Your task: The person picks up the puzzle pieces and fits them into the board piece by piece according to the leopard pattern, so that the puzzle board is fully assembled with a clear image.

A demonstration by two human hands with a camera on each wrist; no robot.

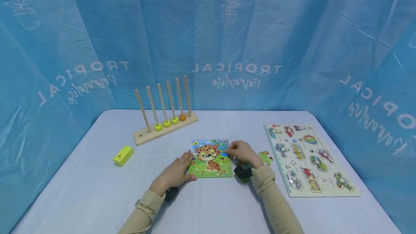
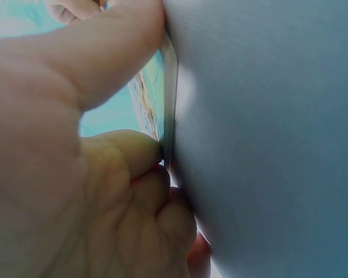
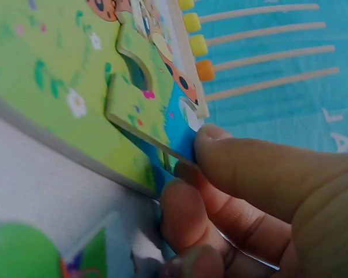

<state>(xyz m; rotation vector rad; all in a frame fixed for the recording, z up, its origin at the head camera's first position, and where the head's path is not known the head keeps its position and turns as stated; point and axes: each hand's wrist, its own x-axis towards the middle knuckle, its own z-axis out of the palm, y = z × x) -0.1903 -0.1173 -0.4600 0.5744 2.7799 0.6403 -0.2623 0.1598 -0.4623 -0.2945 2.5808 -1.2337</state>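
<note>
A jigsaw puzzle [image 1: 203, 170] with a spotted leopard cub on green grass lies flat on the white table. My left hand [image 1: 175, 172] rests along its left side, fingers extended on the edge and thumb by the lower left corner. At the right side, my right hand [image 1: 244, 153] pinches a green-and-blue puzzle piece [image 3: 140, 110] between thumb and fingers. In the right wrist view that piece is tilted, its near edge raised above the puzzle. The left wrist view shows the left thumb and fingers [image 2: 113, 153] against the thin board edge.
Loose puzzle pieces [image 1: 265, 157] lie right of the puzzle, some partly hidden under the right wrist. Further right is a wooden vehicle board [image 1: 305, 187]. A peg rack [image 1: 146, 140] with yellow and orange beads stands behind, and a yellow-green block [image 1: 123, 155] sits at left.
</note>
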